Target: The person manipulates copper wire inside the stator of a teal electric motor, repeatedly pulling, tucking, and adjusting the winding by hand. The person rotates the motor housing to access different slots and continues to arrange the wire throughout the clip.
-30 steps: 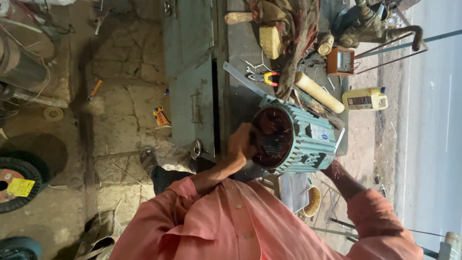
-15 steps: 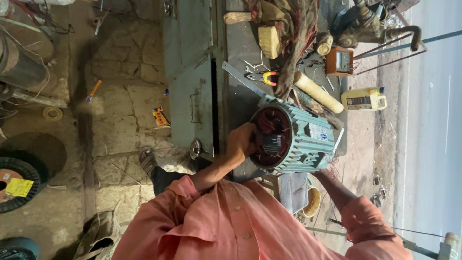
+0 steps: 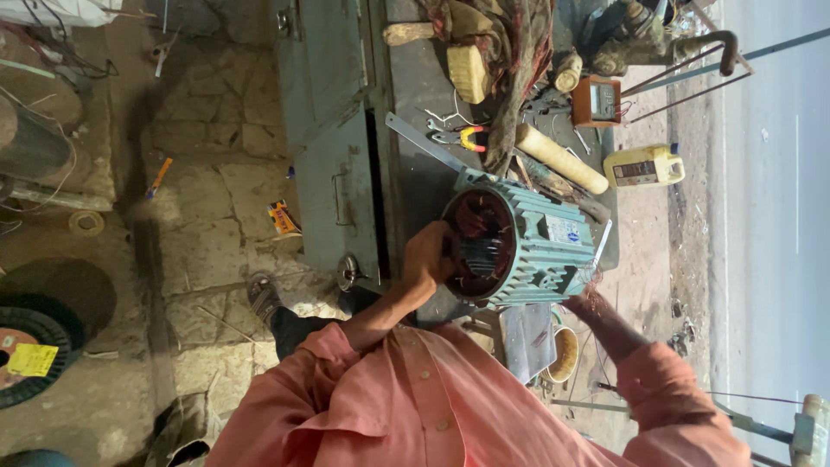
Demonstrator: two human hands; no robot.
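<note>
A teal finned electric motor housing (image 3: 540, 246) lies on its side on a dark metal workbench (image 3: 415, 186), its open end showing copper windings (image 3: 480, 246). My left hand (image 3: 428, 255) grips the rim of that open end, fingers curled at the windings. At the far end of the housing is my right hand (image 3: 590, 303), mostly hidden behind it, with thin copper wire strands around it. Salmon shirt sleeves cover both arms.
On the bench lie red-handled pliers (image 3: 467, 137), a flat metal bar (image 3: 424, 143), a cream roll (image 3: 562, 158), a rag (image 3: 510, 60) and an orange meter (image 3: 596, 99). A yellow jug (image 3: 644, 166) stands on the ground. A wire spool (image 3: 26, 355) lies at the left.
My left hand has shifted slightly along the rim of the motor's open end and the forearm has straightened. The motor has stayed in place.
</note>
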